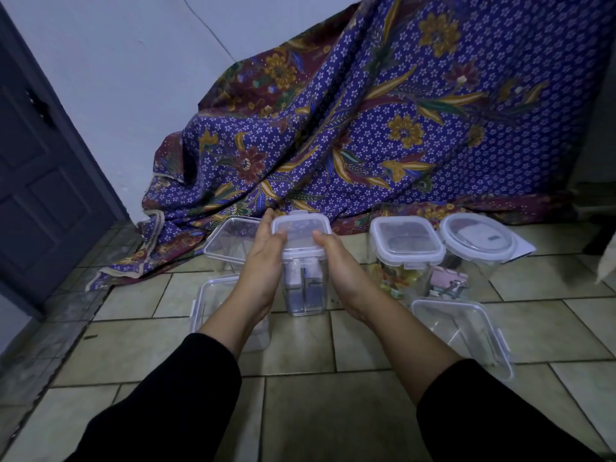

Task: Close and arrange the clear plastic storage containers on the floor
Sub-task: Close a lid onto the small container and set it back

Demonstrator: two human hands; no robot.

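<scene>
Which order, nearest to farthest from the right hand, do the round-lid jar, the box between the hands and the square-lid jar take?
1. The box: centre, the right hand touches its lid.
2. The square-lid jar: just right of that hand.
3. The round-lid jar: farther right, beside the square-lid jar.
</scene>
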